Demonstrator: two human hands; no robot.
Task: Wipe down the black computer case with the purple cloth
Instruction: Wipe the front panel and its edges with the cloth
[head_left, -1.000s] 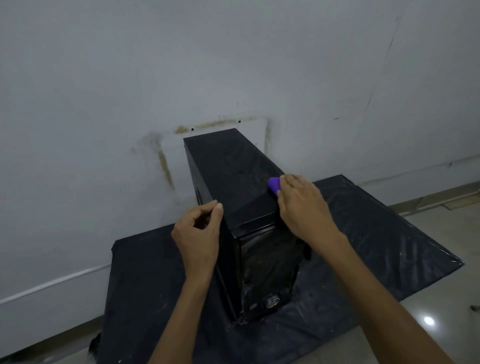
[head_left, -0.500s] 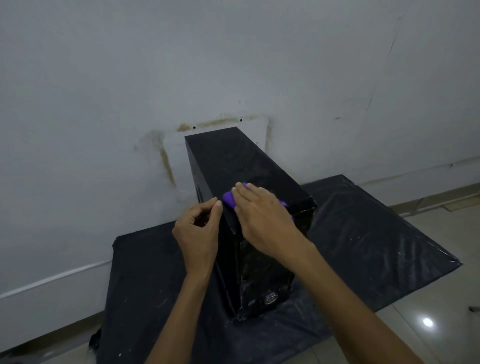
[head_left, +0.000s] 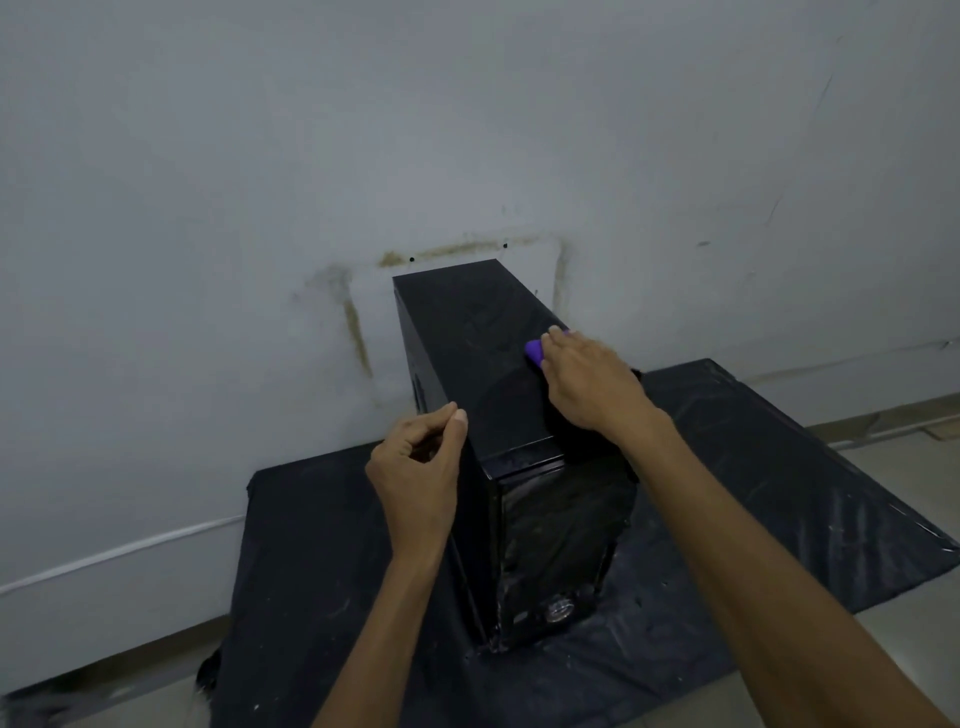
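Left hand (head_left: 415, 467): fingers curled, thumb tip against the top-left edge of the black computer case (head_left: 467, 353) (upright on a black sheet (head_left: 311, 545), by the wall). Right hand (head_left: 587, 384): fingers together, flat, pressing the purple cloth (head_left: 534, 352) onto the top panel's right side.

The top of the black computer case (head_left: 470, 353) lies bare between the left hand (head_left: 421, 467) at its near left edge and the right hand (head_left: 592, 384) pressing the purple cloth (head_left: 534, 352) at its right edge. The wall (head_left: 467, 130) blocks the far end, seemingly with hardly any gap. The black sheet (head_left: 322, 545) gives free room on both sides.
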